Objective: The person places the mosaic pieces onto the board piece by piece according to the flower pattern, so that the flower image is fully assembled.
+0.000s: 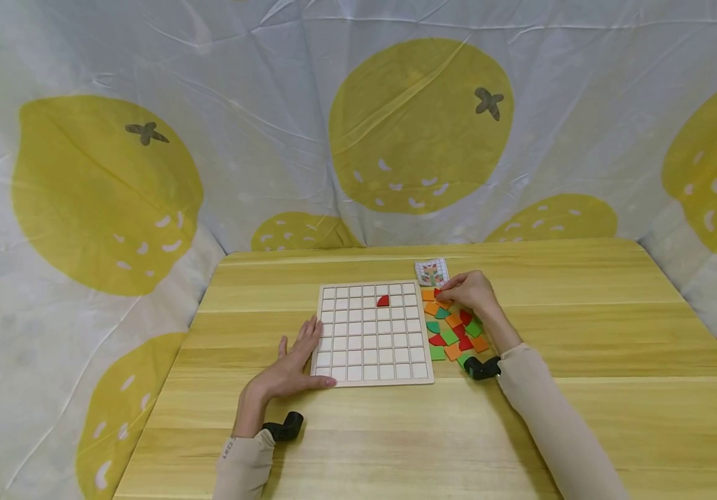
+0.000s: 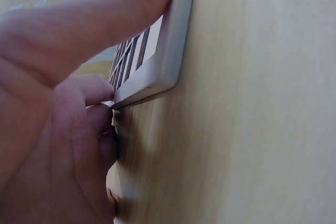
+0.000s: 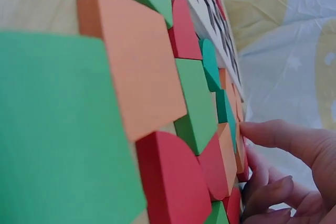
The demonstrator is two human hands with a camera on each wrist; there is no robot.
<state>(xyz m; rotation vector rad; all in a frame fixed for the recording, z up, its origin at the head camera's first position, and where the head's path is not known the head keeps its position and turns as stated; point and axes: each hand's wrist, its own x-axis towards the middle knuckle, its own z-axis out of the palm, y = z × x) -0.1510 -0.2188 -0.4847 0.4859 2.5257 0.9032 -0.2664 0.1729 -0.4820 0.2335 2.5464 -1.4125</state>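
A square wooden grid board (image 1: 327, 285) with white cells lies flat on the table, with one red quarter-circle tile (image 1: 383, 301) in its upper part. My left hand (image 1: 289, 368) rests at the board's near left corner, thumb laid over the front edge and fingers spread along the left side. In the left wrist view, the thumb crosses the top of the board's rim (image 2: 170, 61). My right hand (image 1: 473, 290) pinches a red quarter-circle tile (image 1: 437, 292) between thumb and index finger, at the far end of the loose tiles. An orange tile (image 1: 432, 309) lies close by.
Several green, orange and red tiles (image 1: 448, 336) lie in a loose cluster right of the board. A small pattern card (image 1: 432, 272) sits behind them, by the board's far right corner. A lemon-print cloth (image 1: 420, 125) hangs behind the wooden table (image 1: 583, 417).
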